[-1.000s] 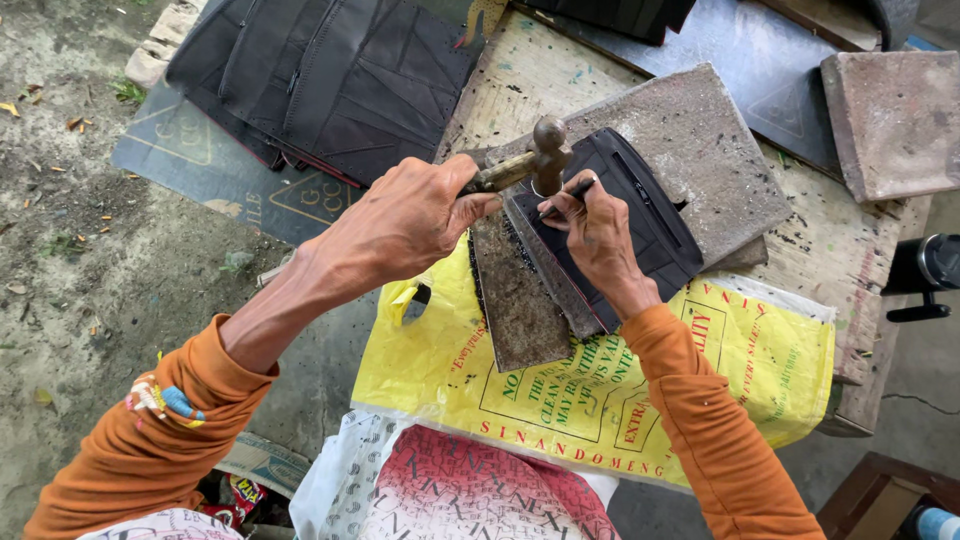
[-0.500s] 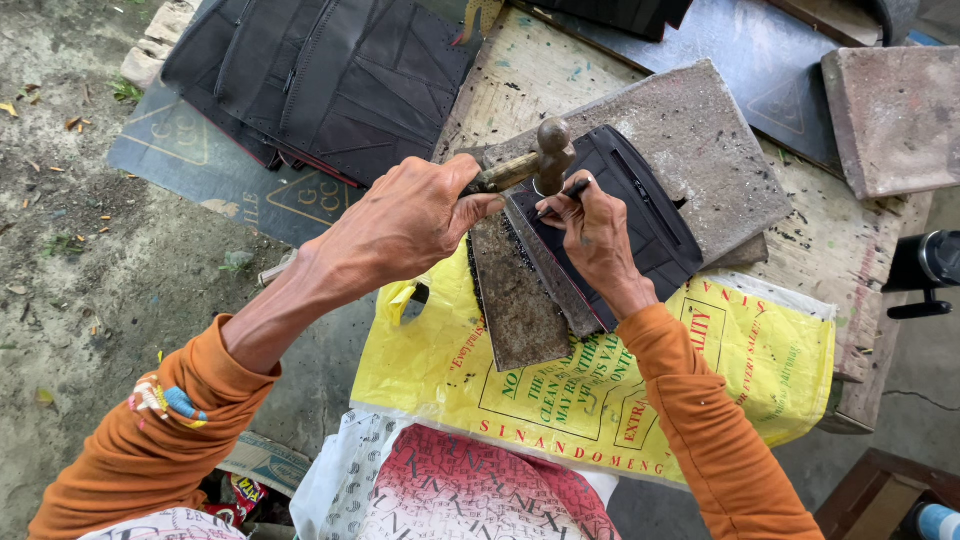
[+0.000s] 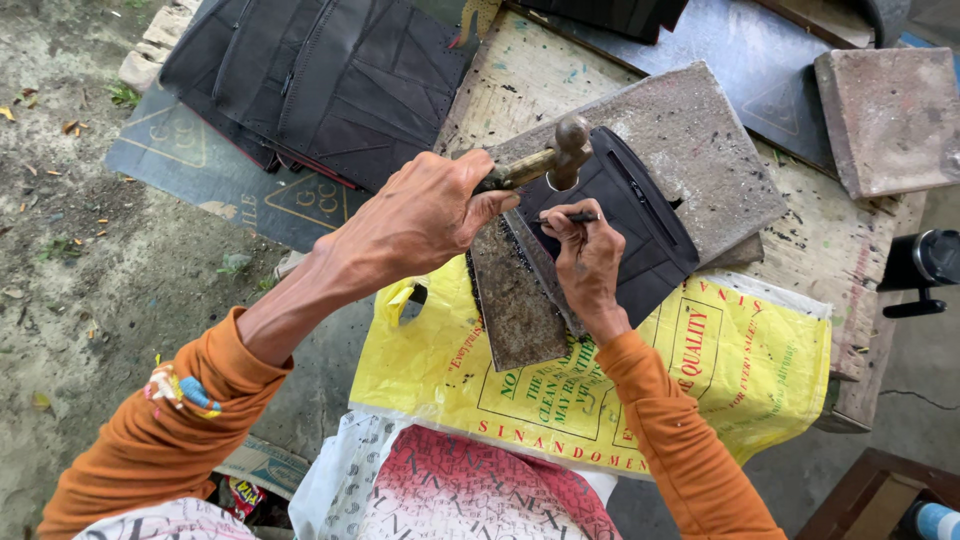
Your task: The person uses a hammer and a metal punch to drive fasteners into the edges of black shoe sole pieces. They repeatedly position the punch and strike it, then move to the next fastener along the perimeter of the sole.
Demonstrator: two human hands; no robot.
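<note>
Black stitched leather-like wallet piece (image 3: 640,225) lies flat on a grey stone slab (image 3: 690,140), which rests on a worn, paint-flecked wooden board (image 3: 530,75). Your left hand (image 3: 425,215) is closed in a fist around the handle of a small metal hammer (image 3: 545,165); its rounded head sits just above the upper left edge of the wallet piece. Your right hand (image 3: 588,262) rests on the wallet piece, thumb and forefinger pinching a thin dark punch tool (image 3: 568,217) that lies nearly level, with its tip pointing left toward the hammer head. The remaining fingers of that hand are curled and pressed against the material.

A rusty flat metal plate (image 3: 515,300) lies just beside the wallet piece on its left, partly under your hands and overlapping a yellow printed plastic bag (image 3: 720,370) spread across the near edge of the board. A stack of black stitched panels (image 3: 320,85) lies well apart at upper left, on a dark mat (image 3: 200,175). A second square stone block (image 3: 890,120) sits at upper right. Both your sleeves are orange.
</note>
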